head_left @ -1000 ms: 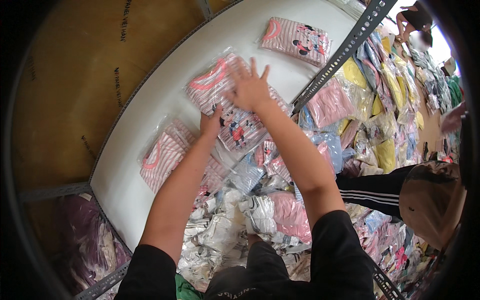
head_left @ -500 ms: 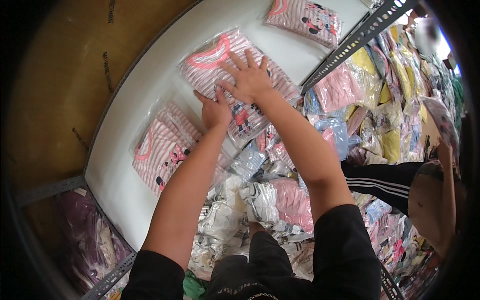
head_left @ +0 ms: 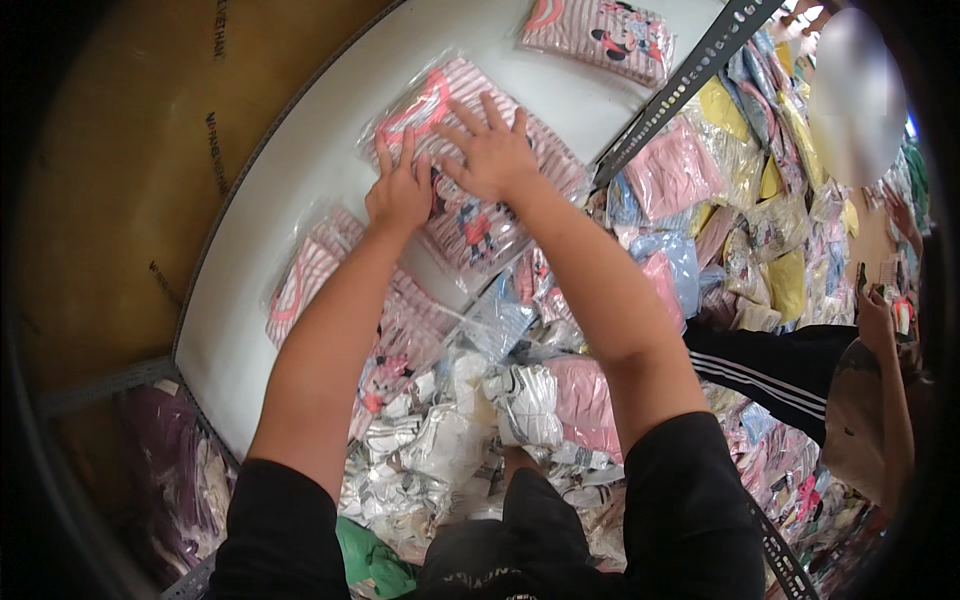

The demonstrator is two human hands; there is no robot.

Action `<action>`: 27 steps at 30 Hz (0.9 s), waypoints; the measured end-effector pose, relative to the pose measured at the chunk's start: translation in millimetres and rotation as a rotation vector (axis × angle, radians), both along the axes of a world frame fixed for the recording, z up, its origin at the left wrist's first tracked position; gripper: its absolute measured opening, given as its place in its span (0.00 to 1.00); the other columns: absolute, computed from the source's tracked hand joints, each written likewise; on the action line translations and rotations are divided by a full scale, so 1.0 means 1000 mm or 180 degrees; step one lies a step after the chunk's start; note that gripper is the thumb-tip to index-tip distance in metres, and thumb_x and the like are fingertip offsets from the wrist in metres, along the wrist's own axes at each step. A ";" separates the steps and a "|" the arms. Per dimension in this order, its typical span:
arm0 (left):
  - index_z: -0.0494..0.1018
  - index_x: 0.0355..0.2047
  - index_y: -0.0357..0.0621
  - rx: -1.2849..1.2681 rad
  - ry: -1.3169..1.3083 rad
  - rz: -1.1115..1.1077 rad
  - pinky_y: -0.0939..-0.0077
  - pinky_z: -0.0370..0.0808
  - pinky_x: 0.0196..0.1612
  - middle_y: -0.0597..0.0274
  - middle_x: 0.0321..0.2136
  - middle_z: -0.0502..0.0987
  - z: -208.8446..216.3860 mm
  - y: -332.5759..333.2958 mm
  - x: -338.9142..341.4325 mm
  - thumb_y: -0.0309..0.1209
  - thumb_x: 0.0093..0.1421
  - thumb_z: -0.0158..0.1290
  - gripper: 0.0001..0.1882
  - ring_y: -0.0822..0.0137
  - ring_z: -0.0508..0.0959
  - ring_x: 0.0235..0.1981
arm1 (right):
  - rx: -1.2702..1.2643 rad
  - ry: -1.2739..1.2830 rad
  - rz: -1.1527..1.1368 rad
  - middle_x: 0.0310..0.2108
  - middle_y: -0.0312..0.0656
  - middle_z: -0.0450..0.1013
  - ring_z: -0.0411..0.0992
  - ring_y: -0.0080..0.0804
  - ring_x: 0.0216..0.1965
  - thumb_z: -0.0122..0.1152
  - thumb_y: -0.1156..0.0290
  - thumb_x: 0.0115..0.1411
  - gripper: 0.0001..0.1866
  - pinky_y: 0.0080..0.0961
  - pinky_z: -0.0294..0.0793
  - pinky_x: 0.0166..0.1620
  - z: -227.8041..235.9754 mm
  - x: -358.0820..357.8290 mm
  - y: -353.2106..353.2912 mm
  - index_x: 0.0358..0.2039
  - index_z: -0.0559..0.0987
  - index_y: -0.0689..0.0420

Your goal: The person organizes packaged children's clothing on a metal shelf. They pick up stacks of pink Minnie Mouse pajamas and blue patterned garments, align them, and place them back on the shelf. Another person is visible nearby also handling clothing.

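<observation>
Pink-striped and bagged, the garment packet (head_left: 464, 214) lies on the white shelf (head_left: 325, 140) under our right hand (head_left: 498, 160) and our left hand (head_left: 400, 196), which has shifted left, fingers now straightened, both grips released.

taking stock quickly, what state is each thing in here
Middle striped pack: folded, clear-bagged, lying flat
Left hand: open, resting on that pack
Right hand: open, spread on that pack
Near striped clothing: bagged, partly hidden
Far striped pack: folded, bagged, untouched
Floor packs: heaped, many bagged
Green item: crumpled, partly hidden
</observation>
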State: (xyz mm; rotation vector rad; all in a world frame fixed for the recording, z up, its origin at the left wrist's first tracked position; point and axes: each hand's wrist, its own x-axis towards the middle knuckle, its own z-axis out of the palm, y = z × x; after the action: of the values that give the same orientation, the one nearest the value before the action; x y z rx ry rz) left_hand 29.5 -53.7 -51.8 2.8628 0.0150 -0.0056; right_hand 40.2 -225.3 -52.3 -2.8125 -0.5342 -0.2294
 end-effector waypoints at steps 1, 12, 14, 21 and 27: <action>0.50 0.68 0.68 0.0010 -0.0030 -0.0094 0.55 0.75 0.49 0.46 0.69 0.45 0.004 0.004 0.003 0.54 0.66 0.36 0.31 0.42 0.76 0.49 | -0.0056 0.0101 -0.0036 0.71 0.34 0.46 0.41 0.52 0.71 0.41 0.42 0.62 0.30 0.72 0.40 0.63 0.004 0.004 -0.002 0.64 0.63 0.33; 0.78 0.31 0.38 -0.1410 -0.0128 -0.0332 0.73 0.69 0.24 0.57 0.20 0.77 0.155 0.019 -0.173 0.38 0.61 0.54 0.14 0.68 0.74 0.18 | -0.0214 0.0532 -0.0164 0.68 0.43 0.52 0.45 0.50 0.70 0.45 0.46 0.63 0.30 0.68 0.37 0.65 0.058 -0.017 0.009 0.63 0.65 0.43; 0.77 0.29 0.35 -0.2369 0.0421 -0.0352 0.79 0.64 0.22 0.68 0.15 0.70 0.180 0.031 -0.243 0.35 0.65 0.51 0.15 0.79 0.67 0.18 | 0.1341 -0.0074 0.0133 0.57 0.47 0.67 0.59 0.49 0.63 0.54 0.61 0.60 0.23 0.61 0.43 0.66 0.076 -0.083 0.018 0.56 0.72 0.50; 0.77 0.39 0.37 -0.3724 0.2185 0.0677 0.85 0.66 0.28 0.68 0.26 0.76 0.178 0.071 -0.458 0.33 0.66 0.50 0.11 0.82 0.70 0.25 | 0.3516 0.1988 0.1276 0.39 0.48 0.77 0.75 0.43 0.42 0.49 0.59 0.65 0.16 0.36 0.72 0.47 0.048 -0.436 0.061 0.40 0.78 0.58; 0.81 0.32 0.42 -0.1815 0.2082 -0.0678 0.72 0.73 0.30 0.58 0.27 0.80 0.112 0.143 -0.542 0.42 0.59 0.58 0.15 0.65 0.78 0.24 | 0.2728 0.4017 0.1762 0.26 0.48 0.75 0.73 0.38 0.30 0.47 0.54 0.68 0.22 0.35 0.71 0.38 0.046 -0.565 0.033 0.34 0.80 0.60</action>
State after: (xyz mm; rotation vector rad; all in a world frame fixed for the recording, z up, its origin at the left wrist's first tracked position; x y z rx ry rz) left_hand -512.2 89.1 60.7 2.1658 -0.1365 -0.8378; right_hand -525.1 -192.2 -6.7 -1.4344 -0.6078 1.0613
